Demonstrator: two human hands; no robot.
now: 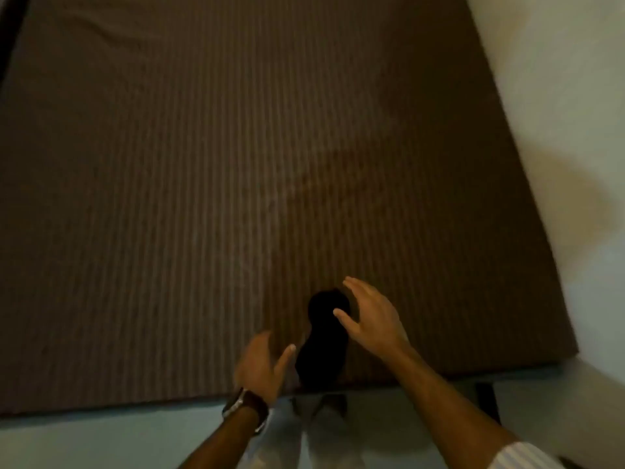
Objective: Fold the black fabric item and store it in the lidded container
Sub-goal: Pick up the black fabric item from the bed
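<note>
A small black fabric item [324, 343] lies on the brown striped bed sheet [236, 198], close to the bed's near edge. It is long and narrow, running away from me. My right hand [372, 316] hovers over its far right side, fingers spread, thumb over the fabric. To the left of the item, my left hand [262, 363] is blurred, with fingers apart and nothing in it. A watch sits on the left wrist. No lidded container is in view.
The bed fills most of the view. A pale wall [558, 130] runs along its right side. The light floor [101, 441] and my legs in pale trousers [304, 441] lie below the near bed edge. A dark strip [487, 401] stands at the lower right.
</note>
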